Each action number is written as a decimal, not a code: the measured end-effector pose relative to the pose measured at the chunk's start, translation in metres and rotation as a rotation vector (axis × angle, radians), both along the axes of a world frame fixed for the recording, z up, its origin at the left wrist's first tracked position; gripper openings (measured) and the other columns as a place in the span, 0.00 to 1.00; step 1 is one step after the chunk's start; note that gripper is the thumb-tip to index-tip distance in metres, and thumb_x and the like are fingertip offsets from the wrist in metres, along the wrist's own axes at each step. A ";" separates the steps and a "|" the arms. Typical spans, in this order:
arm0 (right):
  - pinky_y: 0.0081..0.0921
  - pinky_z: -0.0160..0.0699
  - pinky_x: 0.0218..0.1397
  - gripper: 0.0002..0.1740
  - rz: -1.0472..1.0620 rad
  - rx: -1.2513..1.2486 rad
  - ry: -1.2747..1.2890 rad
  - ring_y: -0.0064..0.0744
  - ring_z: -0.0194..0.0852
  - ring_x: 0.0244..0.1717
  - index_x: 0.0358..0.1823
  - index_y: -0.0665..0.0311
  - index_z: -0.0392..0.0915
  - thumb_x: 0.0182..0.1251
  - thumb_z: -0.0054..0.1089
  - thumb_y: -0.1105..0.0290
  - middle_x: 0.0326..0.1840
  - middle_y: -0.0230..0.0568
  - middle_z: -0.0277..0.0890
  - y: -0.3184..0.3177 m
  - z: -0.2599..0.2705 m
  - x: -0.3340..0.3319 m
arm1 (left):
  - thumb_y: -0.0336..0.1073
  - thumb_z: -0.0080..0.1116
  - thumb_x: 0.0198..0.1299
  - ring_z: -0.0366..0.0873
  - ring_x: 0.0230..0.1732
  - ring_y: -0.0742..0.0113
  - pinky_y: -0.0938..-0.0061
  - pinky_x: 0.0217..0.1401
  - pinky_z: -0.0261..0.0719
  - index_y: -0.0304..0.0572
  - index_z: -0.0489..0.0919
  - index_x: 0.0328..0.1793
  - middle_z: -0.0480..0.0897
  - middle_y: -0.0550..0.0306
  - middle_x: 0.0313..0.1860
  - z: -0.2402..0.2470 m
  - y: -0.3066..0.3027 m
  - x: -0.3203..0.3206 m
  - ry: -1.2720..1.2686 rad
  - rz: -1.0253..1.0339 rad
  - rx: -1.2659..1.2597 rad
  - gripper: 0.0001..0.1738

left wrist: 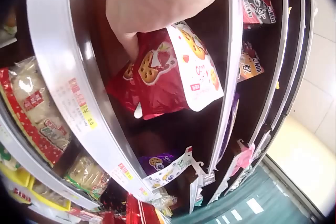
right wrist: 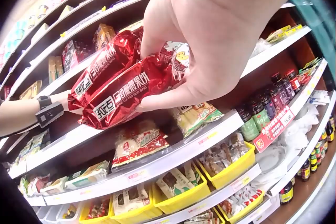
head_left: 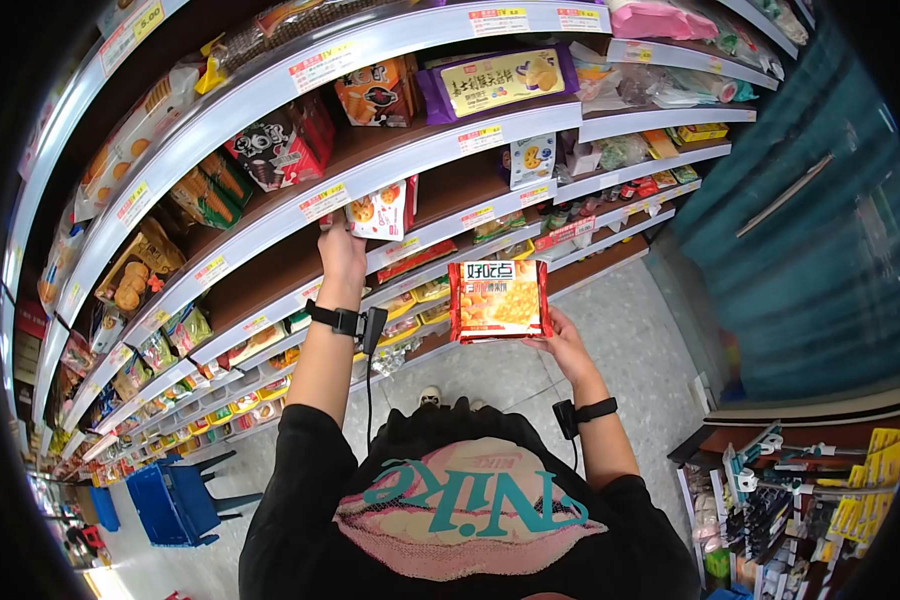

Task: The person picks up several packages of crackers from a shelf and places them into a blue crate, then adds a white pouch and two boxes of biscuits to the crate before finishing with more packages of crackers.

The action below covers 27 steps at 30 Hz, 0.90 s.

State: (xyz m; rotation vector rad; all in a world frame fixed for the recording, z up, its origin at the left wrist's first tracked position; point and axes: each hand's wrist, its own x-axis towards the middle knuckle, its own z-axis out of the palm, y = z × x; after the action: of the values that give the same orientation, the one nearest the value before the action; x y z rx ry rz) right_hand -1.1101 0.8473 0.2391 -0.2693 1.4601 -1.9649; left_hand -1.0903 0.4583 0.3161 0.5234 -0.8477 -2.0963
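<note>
My left hand reaches into a middle shelf and grips a red and white cookie bag by its near side. In the left wrist view the thumb of that hand lies along the bag's red side panel, and the other fingers are hidden. A second red bag stands close behind it. Away from the shelf, my right hand holds a red and yellow biscuit packet at its lower right corner. From the right wrist, two red packet sides show between thumb and fingers.
A purple biscuit pack and snack boxes fill the shelf above. Beside the left hand's shelf stands a small blue and white pack. Yellow bins line the lower shelves. A blue stool is on the floor, lower left.
</note>
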 end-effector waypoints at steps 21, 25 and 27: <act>0.31 0.79 0.57 0.26 0.191 0.003 -0.046 0.32 0.74 0.57 0.64 0.66 0.61 0.68 0.55 0.66 0.59 0.40 0.70 -0.039 -0.034 0.026 | 0.38 0.43 0.72 0.71 0.61 0.67 0.68 0.66 0.67 0.38 0.68 0.64 0.74 0.55 0.62 0.000 0.069 0.144 -0.084 -0.263 -0.091 0.19; 0.30 0.79 0.57 0.24 0.152 0.045 -0.081 0.31 0.73 0.58 0.62 0.66 0.62 0.68 0.56 0.68 0.59 0.38 0.70 -0.041 -0.028 0.056 | 0.38 0.45 0.71 0.76 0.55 0.70 0.73 0.61 0.71 0.36 0.69 0.62 0.78 0.55 0.56 0.009 0.056 0.175 -0.127 -0.410 -0.184 0.18; 0.30 0.79 0.57 0.24 0.159 0.040 -0.059 0.31 0.73 0.57 0.61 0.66 0.63 0.67 0.57 0.67 0.59 0.38 0.70 -0.046 -0.021 0.076 | 0.36 0.47 0.70 0.78 0.51 0.72 0.76 0.57 0.73 0.35 0.70 0.60 0.80 0.55 0.53 0.012 0.052 0.189 -0.149 -0.471 -0.194 0.17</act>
State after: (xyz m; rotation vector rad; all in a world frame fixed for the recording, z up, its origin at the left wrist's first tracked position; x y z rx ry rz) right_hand -1.0345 0.8016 0.2177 -0.2978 1.3945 -1.8004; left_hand -0.9015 0.5100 0.3286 0.4062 -1.3509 -2.3779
